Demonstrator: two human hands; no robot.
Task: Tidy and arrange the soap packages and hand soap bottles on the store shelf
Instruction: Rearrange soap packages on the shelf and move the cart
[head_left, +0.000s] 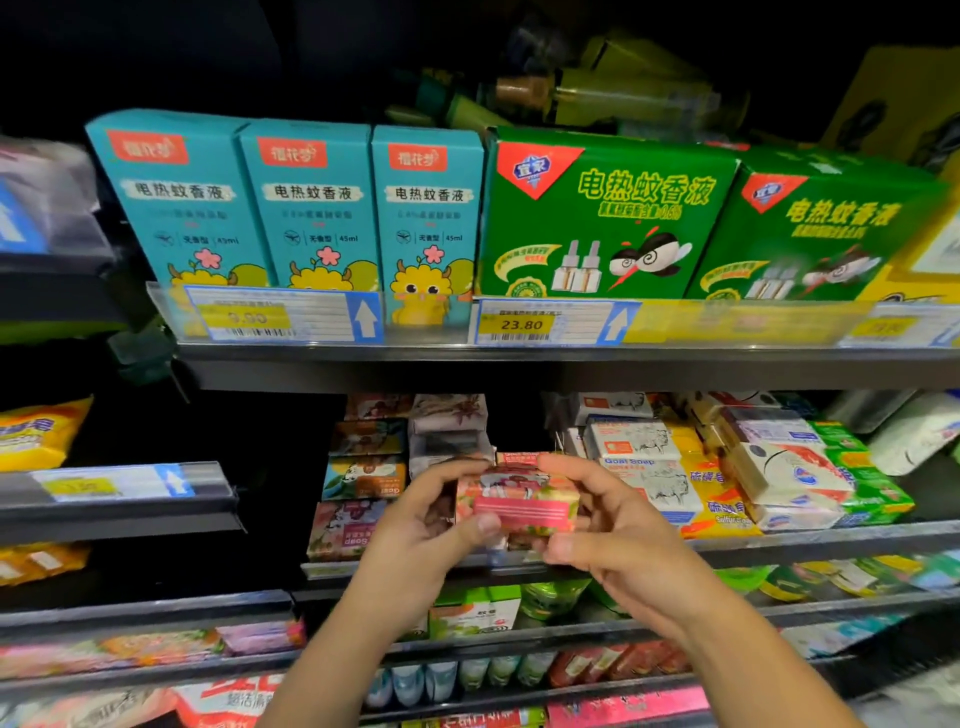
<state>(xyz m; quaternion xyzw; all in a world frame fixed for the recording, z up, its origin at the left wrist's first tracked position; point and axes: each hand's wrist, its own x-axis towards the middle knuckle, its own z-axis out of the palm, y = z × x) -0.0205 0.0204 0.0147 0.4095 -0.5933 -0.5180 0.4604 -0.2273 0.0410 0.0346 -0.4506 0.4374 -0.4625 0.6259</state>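
Both my hands hold a small pink soap box (524, 506) in front of the middle shelf (810, 543). My left hand (431, 525) grips its left end, thumb on the front face. My right hand (608, 519) grips its right end, fingers over the top and thumb beneath. Behind it stand stacks of soap packages: floral boxes (363, 478) to the left, white goat soap boxes (644, 467) and yellow sulfur soap (719, 512) to the right. No hand soap bottle can be clearly made out.
The upper shelf carries teal boxes (311, 208) and green mosquito-liquid boxes (602, 218) above price tags (514, 325). Lower shelves hold small tubes (467, 675) and packets. A dark gap (260, 441) lies left of the soap stacks; yellow bags (36, 431) sit at far left.
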